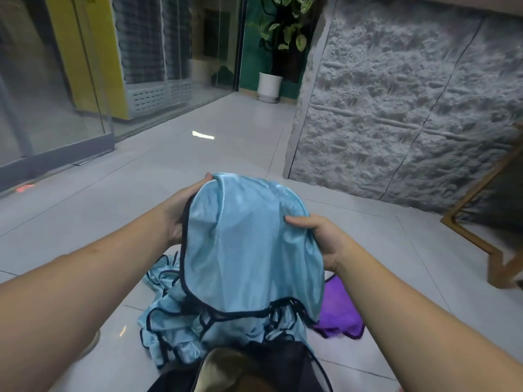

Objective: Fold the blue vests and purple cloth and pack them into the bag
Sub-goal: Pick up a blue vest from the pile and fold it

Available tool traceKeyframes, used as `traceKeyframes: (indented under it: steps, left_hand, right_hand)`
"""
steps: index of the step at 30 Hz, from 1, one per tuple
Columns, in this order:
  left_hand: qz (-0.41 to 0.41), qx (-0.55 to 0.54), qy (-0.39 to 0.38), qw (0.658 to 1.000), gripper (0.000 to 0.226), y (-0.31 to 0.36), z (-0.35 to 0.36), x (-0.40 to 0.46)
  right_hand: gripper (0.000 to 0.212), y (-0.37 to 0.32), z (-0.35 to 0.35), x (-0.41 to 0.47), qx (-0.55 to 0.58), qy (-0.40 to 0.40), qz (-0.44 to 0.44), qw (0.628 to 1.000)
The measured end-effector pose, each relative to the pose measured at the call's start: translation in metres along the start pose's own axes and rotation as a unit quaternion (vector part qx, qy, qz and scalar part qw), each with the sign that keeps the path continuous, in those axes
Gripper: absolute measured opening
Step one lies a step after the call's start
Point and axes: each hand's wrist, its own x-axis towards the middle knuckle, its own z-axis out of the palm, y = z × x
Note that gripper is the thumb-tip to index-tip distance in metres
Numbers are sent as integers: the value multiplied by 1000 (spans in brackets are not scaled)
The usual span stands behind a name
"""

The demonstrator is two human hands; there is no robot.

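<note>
Left hand (181, 210): grips raised blue vest (249, 244) at far edge.
Right hand (319, 239): pinches opposite edge.
Advice: pull taut, align trim, then fold.

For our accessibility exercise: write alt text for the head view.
Both hands, left hand and right hand, hold up a light blue vest above more blue vests heaped on a tiled floor, beside a purple cloth.
</note>
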Motion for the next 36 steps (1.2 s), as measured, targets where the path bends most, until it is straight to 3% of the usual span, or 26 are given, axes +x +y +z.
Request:
traceKeyframes:
  steps: [5, 8, 9, 14, 18, 23, 29, 32, 36]
  left_hand:
    - [11, -78, -64, 995, 68, -11, 9, -28]
    - [-24, -19, -81, 996, 26, -23, 8, -45]
    - [-36, -3, -77, 996, 23, -28, 6, -51]
    - [-82, 78, -14, 993, 30, -63, 4, -82]
    - [-90, 52, 11, 995, 35, -104, -4, -106]
    - [-116, 25, 24, 993, 39, -161, -26, -128]
    - [-180, 81, 11, 980, 44, -201, -41, -131]
    - [-180, 145, -15, 973, 51, -221, -39, -134]
    - [-120, 288, -5, 950, 55, -250, -30, -142]
  right_hand:
    - [29, 3, 10, -14, -11, 34, 3, 999]
    - [29, 12, 16, -27, -42, 54, 8, 998]
    - [29, 17, 19, -32, -50, 61, 10, 997]
    - [28, 54, 27, -63, -68, 84, 30, 994]
    - [27, 99, 27, -86, -41, 99, 35, 994]
    - [27, 161, 21, -104, -34, 114, 46, 992]
    - [26, 207, 15, -95, -68, 110, 100, 987]
    - [24, 225, 11, -91, -138, 81, 146, 976]
    - [23, 253, 13, -88, -275, 80, 192, 939]
